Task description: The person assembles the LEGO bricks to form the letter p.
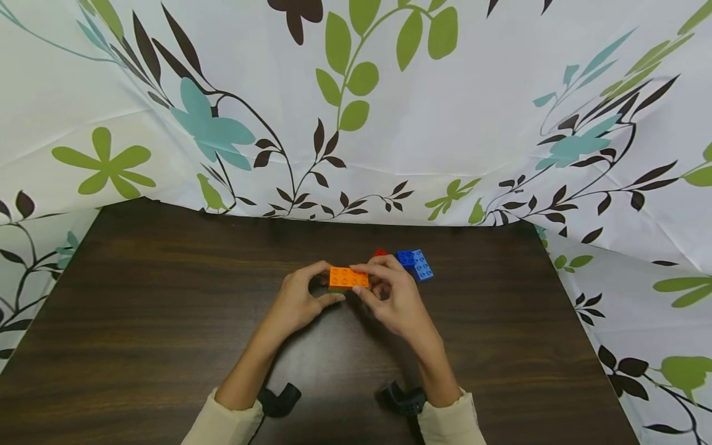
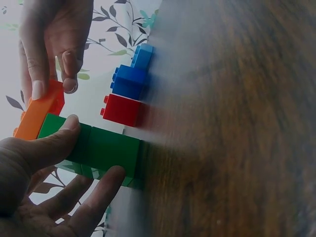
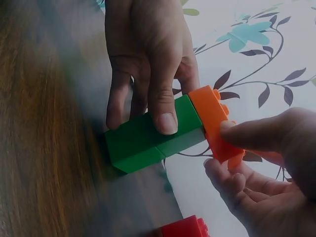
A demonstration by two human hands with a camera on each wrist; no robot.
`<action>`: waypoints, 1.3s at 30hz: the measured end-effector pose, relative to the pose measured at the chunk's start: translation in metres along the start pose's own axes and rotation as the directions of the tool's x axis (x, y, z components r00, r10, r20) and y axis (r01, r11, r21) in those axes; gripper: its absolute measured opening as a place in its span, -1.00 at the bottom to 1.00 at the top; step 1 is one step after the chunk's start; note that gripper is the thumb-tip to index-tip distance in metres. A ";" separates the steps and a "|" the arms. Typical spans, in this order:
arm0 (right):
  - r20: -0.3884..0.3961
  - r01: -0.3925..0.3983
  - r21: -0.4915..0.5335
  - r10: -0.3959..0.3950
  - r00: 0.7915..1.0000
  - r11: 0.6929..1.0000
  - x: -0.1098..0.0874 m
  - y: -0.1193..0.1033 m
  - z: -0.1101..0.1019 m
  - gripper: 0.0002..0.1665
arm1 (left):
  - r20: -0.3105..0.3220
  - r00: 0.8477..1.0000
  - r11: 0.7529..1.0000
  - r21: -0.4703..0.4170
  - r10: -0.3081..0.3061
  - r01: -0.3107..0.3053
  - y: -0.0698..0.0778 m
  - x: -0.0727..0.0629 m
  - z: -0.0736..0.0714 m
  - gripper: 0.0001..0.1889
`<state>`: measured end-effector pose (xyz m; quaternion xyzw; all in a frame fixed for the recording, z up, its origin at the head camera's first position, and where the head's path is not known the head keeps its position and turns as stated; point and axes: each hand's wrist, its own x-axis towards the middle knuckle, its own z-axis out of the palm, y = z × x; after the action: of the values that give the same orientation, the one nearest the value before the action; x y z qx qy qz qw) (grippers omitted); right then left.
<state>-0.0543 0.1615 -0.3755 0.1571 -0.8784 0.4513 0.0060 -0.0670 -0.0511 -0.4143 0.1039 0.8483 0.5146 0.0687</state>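
My left hand [image 1: 297,300] grips a stack of green toy bricks [image 2: 108,150] between thumb and fingers, with a seam showing across it. An orange toy brick [image 1: 347,277] lies across the top of the green stack, studs upward, and juts out past it to the right. With thumb and fingertips, my right hand [image 1: 397,296] pinches the jutting end of the orange brick. In the right wrist view, the left thumb [image 3: 167,111] presses along the green side. Seen from the head, the orange brick hides most of the green.
Behind the right hand stand a red brick [image 2: 120,109], a dark blue brick [image 1: 405,258] and a lighter blue brick [image 1: 423,266] on the dark wooden table [image 1: 167,309]. A patterned white cloth [image 1: 473,123] hangs along the table's far edge.
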 end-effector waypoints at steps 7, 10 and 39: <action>0.022 -0.027 -0.021 0.027 0.999 0.999 0.001 0.001 0.002 -0.60 | -0.010 1.000 1.000 -0.010 0.010 -0.010 -0.002 0.000 -0.001 -0.62; 0.052 -0.026 -0.048 0.029 0.998 0.998 0.001 0.002 0.000 -0.53 | -0.008 1.000 1.000 -0.009 0.015 -0.015 -0.003 0.000 -0.002 -0.63; -0.118 -0.223 -0.268 0.198 0.973 0.937 0.007 0.039 -0.005 -0.22 | 0.028 0.999 0.999 -0.043 0.017 -0.016 0.002 -0.002 -0.010 -0.42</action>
<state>-0.0724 0.1851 -0.4022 0.0394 -0.9440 0.3271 0.0188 -0.0666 -0.0588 -0.4077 0.1169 0.8353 0.5315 0.0788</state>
